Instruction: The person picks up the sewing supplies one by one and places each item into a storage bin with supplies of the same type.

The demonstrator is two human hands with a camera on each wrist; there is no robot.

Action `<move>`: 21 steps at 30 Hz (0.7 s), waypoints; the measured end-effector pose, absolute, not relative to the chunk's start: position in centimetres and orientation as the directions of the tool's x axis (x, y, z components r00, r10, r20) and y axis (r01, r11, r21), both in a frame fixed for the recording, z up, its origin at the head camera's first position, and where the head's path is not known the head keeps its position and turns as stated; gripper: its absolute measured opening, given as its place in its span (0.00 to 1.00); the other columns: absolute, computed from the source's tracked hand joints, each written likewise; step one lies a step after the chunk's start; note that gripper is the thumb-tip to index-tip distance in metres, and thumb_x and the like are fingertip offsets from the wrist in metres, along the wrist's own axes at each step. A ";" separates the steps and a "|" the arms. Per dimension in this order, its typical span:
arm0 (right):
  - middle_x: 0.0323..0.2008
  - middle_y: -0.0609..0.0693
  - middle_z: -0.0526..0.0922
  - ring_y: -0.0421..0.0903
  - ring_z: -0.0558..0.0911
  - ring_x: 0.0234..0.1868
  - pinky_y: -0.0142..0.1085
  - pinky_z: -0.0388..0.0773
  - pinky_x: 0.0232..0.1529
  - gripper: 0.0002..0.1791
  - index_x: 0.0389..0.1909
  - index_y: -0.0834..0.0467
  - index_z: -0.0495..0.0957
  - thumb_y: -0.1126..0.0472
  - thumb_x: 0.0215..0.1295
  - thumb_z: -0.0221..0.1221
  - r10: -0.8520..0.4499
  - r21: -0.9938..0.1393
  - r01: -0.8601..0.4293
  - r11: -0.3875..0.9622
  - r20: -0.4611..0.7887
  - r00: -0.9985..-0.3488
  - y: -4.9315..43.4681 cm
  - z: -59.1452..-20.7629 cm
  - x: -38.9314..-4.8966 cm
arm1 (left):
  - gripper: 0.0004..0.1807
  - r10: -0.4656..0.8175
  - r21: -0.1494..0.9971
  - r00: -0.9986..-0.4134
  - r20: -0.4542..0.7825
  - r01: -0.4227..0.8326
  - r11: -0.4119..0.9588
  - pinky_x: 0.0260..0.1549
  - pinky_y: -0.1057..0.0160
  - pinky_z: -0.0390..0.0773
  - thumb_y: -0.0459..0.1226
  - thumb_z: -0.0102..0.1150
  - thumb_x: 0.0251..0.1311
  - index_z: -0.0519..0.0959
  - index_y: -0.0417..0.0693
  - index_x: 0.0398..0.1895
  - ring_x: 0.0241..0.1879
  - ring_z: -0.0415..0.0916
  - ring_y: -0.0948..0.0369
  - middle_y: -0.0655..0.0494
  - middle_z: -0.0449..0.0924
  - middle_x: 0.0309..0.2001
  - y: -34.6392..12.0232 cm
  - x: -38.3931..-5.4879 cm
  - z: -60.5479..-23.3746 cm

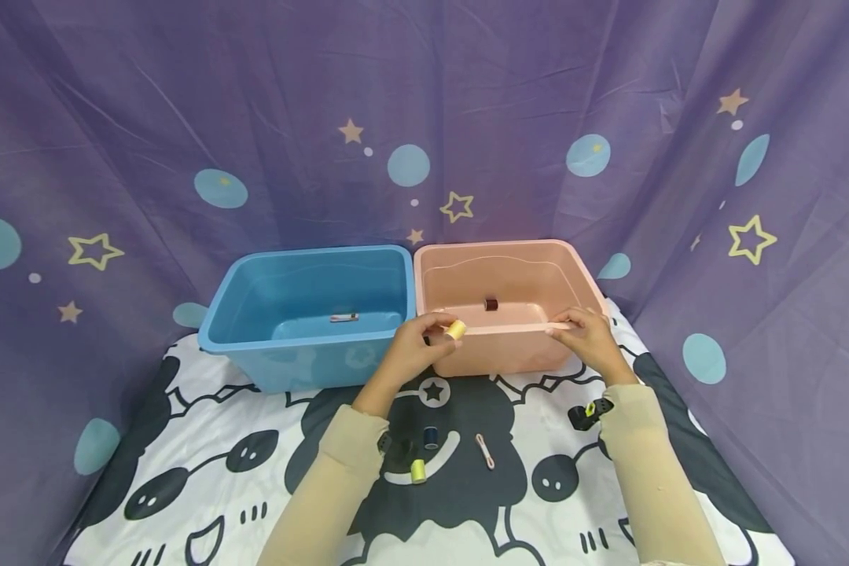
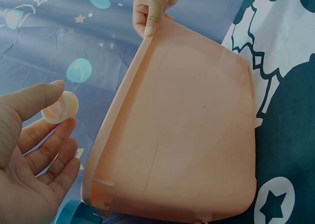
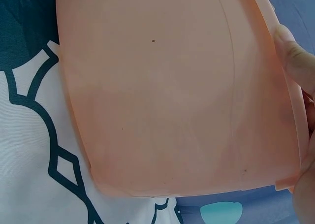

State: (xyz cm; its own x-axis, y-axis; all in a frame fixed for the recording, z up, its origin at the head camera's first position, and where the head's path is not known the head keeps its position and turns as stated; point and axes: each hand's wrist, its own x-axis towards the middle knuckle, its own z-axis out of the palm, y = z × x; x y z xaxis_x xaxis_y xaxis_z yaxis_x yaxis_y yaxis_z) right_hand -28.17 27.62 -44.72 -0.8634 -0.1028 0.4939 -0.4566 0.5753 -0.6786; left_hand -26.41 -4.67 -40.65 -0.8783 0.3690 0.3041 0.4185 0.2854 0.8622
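My left hand (image 1: 413, 347) pinches a yellow thread spool (image 1: 456, 329) between thumb and fingertips, above the near rim of the pink bin (image 1: 498, 330). The left wrist view shows the spool (image 2: 62, 107) end-on, with the other fingers loosely bent below it. My right hand (image 1: 594, 343) grips the same bin's near rim towards its right corner, thumb on the outer side (image 3: 288, 49). Inside the pink bin lies a dark brown thread spool (image 1: 491, 304). On the cloth nearer me are a dark blue spool (image 1: 431, 438), another yellow spool (image 1: 418, 472) and a pale pink thread skein (image 1: 484, 452).
A blue bin (image 1: 311, 344) stands directly left of the pink one, with a small pale banded bundle (image 1: 343, 317) on its floor. Both bins stand on a black-and-white patterned cloth (image 1: 255, 487). Behind them hangs a purple curtain (image 1: 290, 94) with stars and dots.
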 end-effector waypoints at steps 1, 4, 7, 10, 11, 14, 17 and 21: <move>0.27 0.47 0.82 0.41 0.70 0.34 0.38 0.57 0.42 0.07 0.27 0.57 0.82 0.59 0.52 0.69 -0.104 -0.678 -0.463 0.571 0.500 -0.860 27.6 -44.7 -28.1 | 0.20 0.368 0.861 -0.880 0.301 0.417 0.292 0.36 0.61 0.78 0.32 0.65 0.52 0.78 0.40 0.50 0.40 0.77 0.50 0.44 0.80 0.44 -4.6 -26.5 -40.6; 0.27 0.46 0.82 0.41 0.70 0.34 0.37 0.57 0.40 0.07 0.27 0.57 0.82 0.58 0.52 0.69 -0.102 -0.675 -0.466 0.572 0.505 -0.857 27.6 -44.7 -28.1 | 0.20 0.361 0.864 -0.886 0.290 0.405 0.299 0.39 0.62 0.79 0.32 0.64 0.53 0.78 0.39 0.51 0.41 0.78 0.51 0.44 0.80 0.46 -4.5 -26.8 -40.4; 0.28 0.50 0.83 0.43 0.71 0.35 0.37 0.60 0.40 0.06 0.28 0.59 0.82 0.61 0.52 0.68 -0.095 -0.680 -0.438 0.588 0.480 -0.872 27.6 -44.6 -28.1 | 0.21 0.356 0.883 -0.893 0.277 0.383 0.273 0.41 0.60 0.81 0.31 0.64 0.52 0.77 0.37 0.52 0.44 0.79 0.49 0.42 0.78 0.47 -4.4 -27.1 -40.3; 0.30 0.55 0.83 0.45 0.72 0.36 0.35 0.62 0.39 0.06 0.29 0.61 0.82 0.64 0.52 0.68 -0.089 -0.676 -0.414 0.610 0.462 -0.883 27.5 -44.6 -28.1 | 0.21 0.352 0.890 -0.895 0.273 0.374 0.262 0.42 0.59 0.81 0.30 0.64 0.52 0.77 0.36 0.52 0.45 0.79 0.49 0.41 0.78 0.47 -4.2 -27.3 -40.2; 0.30 0.55 0.83 0.45 0.72 0.36 0.35 0.62 0.39 0.06 0.29 0.61 0.82 0.65 0.52 0.68 -0.087 -0.677 -0.411 0.611 0.458 -0.885 27.5 -44.6 -28.1 | 0.21 0.350 0.887 -0.895 0.278 0.379 0.265 0.42 0.59 0.81 0.30 0.64 0.52 0.77 0.36 0.52 0.45 0.79 0.49 0.41 0.78 0.47 -4.2 -27.4 -40.2; 0.30 0.56 0.83 0.47 0.72 0.36 0.35 0.61 0.40 0.06 0.29 0.62 0.82 0.65 0.52 0.68 -0.094 -0.673 -0.415 0.612 0.460 -0.883 27.5 -44.6 -28.1 | 0.20 0.342 0.873 -0.892 0.294 0.397 0.285 0.44 0.58 0.80 0.30 0.64 0.52 0.78 0.36 0.51 0.45 0.78 0.50 0.42 0.79 0.47 -4.1 -27.6 -40.1; 0.30 0.56 0.83 0.47 0.72 0.37 0.36 0.60 0.42 0.06 0.29 0.62 0.82 0.66 0.51 0.68 -0.094 -0.678 -0.416 0.606 0.459 -0.883 27.5 -44.7 -28.1 | 0.21 0.331 0.863 -0.896 0.298 0.401 0.309 0.45 0.56 0.79 0.31 0.65 0.52 0.78 0.36 0.51 0.45 0.77 0.50 0.43 0.80 0.47 -4.0 -27.8 -40.1; 0.29 0.55 0.83 0.46 0.72 0.36 0.36 0.61 0.41 0.06 0.29 0.62 0.82 0.66 0.51 0.69 -0.089 -0.679 -0.416 0.605 0.461 -0.883 27.6 -44.7 -28.2 | 0.21 0.310 0.860 -0.909 0.279 0.380 0.341 0.45 0.56 0.77 0.32 0.66 0.51 0.78 0.38 0.51 0.45 0.75 0.51 0.45 0.80 0.47 -3.9 -28.1 -40.0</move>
